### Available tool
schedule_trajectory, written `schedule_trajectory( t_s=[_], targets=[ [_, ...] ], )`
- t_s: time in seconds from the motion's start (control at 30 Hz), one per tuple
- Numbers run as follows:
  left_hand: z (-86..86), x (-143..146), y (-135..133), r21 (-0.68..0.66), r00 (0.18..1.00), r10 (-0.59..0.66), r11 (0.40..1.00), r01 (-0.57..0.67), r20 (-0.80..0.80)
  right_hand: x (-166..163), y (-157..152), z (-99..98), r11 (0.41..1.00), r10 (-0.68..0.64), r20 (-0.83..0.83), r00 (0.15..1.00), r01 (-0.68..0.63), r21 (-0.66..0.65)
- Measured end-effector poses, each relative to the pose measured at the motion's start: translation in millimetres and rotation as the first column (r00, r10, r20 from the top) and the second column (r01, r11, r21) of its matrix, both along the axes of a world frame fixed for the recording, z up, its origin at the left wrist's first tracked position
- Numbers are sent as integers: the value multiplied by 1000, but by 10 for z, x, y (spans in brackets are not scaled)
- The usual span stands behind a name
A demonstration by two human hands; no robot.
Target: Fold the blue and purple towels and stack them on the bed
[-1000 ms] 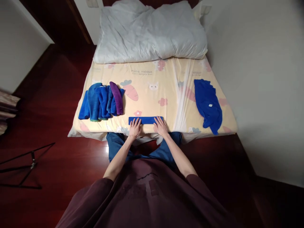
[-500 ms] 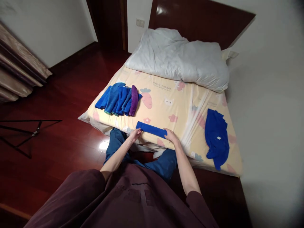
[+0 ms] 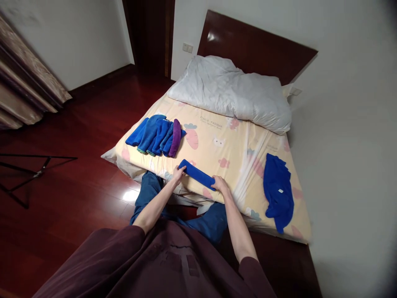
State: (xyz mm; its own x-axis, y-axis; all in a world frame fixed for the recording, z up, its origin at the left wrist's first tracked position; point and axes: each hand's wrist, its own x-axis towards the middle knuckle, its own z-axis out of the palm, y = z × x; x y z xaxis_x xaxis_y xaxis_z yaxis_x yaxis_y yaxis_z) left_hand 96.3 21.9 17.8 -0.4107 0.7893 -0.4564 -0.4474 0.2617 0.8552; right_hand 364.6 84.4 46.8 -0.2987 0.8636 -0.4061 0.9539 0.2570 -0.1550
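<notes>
A blue towel (image 3: 197, 175), folded into a long narrow strip, stretches between my two hands near the front edge of the bed. My left hand (image 3: 179, 173) grips its left end, thumb on top. At the right end, my right hand (image 3: 218, 183) pinches the strip with bent fingers. To the left lies a row of several folded blue towels (image 3: 150, 134), overlapping one another, with a folded purple towel (image 3: 176, 138) at its right end. Loose blue cloths (image 3: 278, 192) with a small white label lie in a heap at the bed's right side.
The bed (image 3: 217, 149) has a yellow patterned sheet, with a bunched white quilt (image 3: 229, 91) by the dark headboard (image 3: 254, 45). Black tripod legs (image 3: 37, 173) stand on the wooden floor at left. A white wall (image 3: 344, 145) rises to the right.
Both hands now grasp the towel strip more firmly, and it slants more steeply, its right end nearer me. The camera view has shifted slightly; the other towels lie as before.
</notes>
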Motion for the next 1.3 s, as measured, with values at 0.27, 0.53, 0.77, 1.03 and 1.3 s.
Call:
schedule_trajectory(
  t_s=[0.27,0.53,0.77,1.03,1.3],
  targets=[
    [716,-387,205,434,957,-65,881,187,-282,-615,-145,107,996,16,-220,975,4,90],
    [1675,-1216,291,490,744,-106,689,533,-660,-2106,-136,-13,995,-22,-687,726,83,56],
    [1710,-1827,171,515,670,100,726,456,-735,-3000,-127,-30,995,-79,-853,517,86,-41],
    [1437,-2039,128,468,660,67,759,453,-748,-3167,-173,-91,990,-138,-909,393,73,-119],
    [1252,-2026,88,429,682,-20,763,483,-731,-3156,-142,-248,989,-139,-875,464,109,-99]
  ],
)
